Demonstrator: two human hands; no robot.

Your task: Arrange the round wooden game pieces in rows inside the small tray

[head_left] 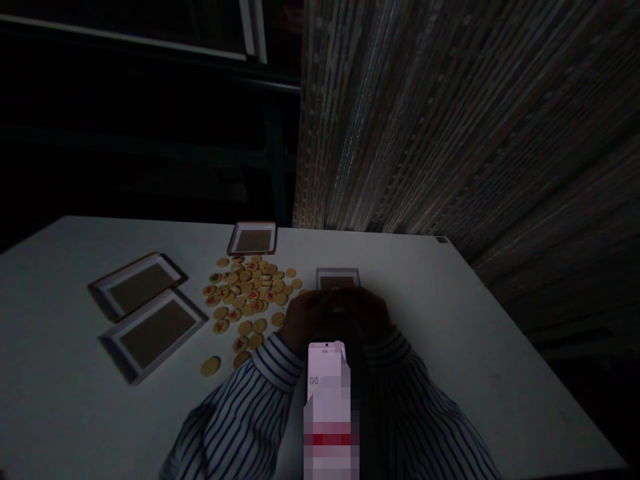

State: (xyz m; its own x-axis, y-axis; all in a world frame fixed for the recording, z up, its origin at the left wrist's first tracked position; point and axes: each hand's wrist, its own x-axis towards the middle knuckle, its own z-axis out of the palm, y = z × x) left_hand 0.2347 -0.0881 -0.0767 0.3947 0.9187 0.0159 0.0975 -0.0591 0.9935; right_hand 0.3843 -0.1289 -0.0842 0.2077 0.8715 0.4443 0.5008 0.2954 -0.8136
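The scene is very dark. My left hand (307,315) and my right hand (365,313) rest together on the white table (475,347), fingers folded over each other just in front of a small framed tile (338,277). Whether anything lies under them is hidden. Both arms wear striped sleeves. A lit phone (327,400) stands between my forearms, its screen partly blurred. A heap of round wooden game pieces (247,290) with red and dark marks lies just left of my left hand.
Two grey-framed trays (150,313) lie at the table's left. A small brown-rimmed tray (253,239) sits behind the pieces. A tall stack of layered sheets (450,120) rises behind the table on the right. The left background is black.
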